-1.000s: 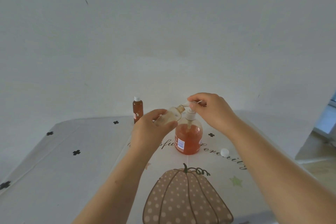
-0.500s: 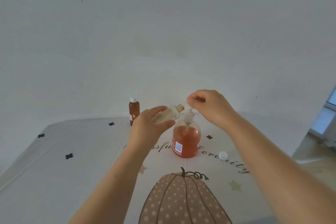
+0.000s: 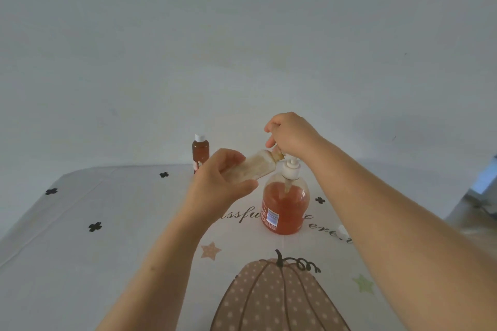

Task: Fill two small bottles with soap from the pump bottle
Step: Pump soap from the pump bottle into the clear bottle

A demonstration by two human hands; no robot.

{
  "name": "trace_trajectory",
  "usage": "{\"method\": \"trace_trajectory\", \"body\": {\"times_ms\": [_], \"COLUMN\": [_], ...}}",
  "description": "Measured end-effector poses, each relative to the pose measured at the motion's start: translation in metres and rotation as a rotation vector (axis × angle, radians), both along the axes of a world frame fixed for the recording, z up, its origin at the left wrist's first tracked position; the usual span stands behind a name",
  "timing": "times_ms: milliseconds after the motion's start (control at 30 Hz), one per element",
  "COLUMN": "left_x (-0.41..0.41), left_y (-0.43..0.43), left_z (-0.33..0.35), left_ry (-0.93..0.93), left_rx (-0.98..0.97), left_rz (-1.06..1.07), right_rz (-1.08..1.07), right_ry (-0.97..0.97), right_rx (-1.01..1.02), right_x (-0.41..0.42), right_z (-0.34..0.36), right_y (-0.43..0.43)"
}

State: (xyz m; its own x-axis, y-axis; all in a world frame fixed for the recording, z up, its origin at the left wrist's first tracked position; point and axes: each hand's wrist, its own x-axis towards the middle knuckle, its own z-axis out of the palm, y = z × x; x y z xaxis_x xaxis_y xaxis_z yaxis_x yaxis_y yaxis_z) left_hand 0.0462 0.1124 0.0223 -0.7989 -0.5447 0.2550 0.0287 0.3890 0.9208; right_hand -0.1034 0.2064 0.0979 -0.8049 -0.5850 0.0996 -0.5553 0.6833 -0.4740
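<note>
You grip the pale small bottle (image 3: 254, 169) tilted in your left hand (image 3: 220, 185), neck at the spout so each squirt lands inside — your right hand (image 3: 291, 134) curls over the top of the pump bottle (image 3: 285, 204) to press — the capped brown bottle (image 3: 200, 152) stands behind.

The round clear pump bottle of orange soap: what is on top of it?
Its white pump collar and stem show. The right hand grips and covers the pump head. The left hand holds a small pale plastic bottle tilted, neck toward the pump; the spout is hidden.
</note>
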Motion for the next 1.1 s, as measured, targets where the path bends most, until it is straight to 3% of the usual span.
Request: {"method": "trace_trajectory", "body": {"times_ms": [200,567,733,933,1100], "left_x": [0.002,-0.004,-0.006,-0.004,-0.004], "left_y": [-0.012,-0.017,-0.014,-0.012,-0.011], "left_z": [0.003,-0.008,-0.007,-0.005,-0.004], "left_ry": [0.082,0.076,0.113,0.134,0.137], "left_rx": [0.105,0.221,0.263,0.282,0.29], "left_rz": [-0.051,-0.16,-0.149,-0.15,-0.149], "right_rz": [0.04,0.062,0.035,-0.027,-0.07], "right_ry": [0.0,0.018,-0.011,-0.225,-0.116], "right_rx": [0.129,0.177,0.11,-0.134,-0.075], "right_x": [-0.001,-0.004,-0.002,-0.006,-0.012], "right_z": [0.002,-0.01,0.002,0.009,0.002], "right_y": [-0.004,-0.004,-0.002,0.006,0.006]}}
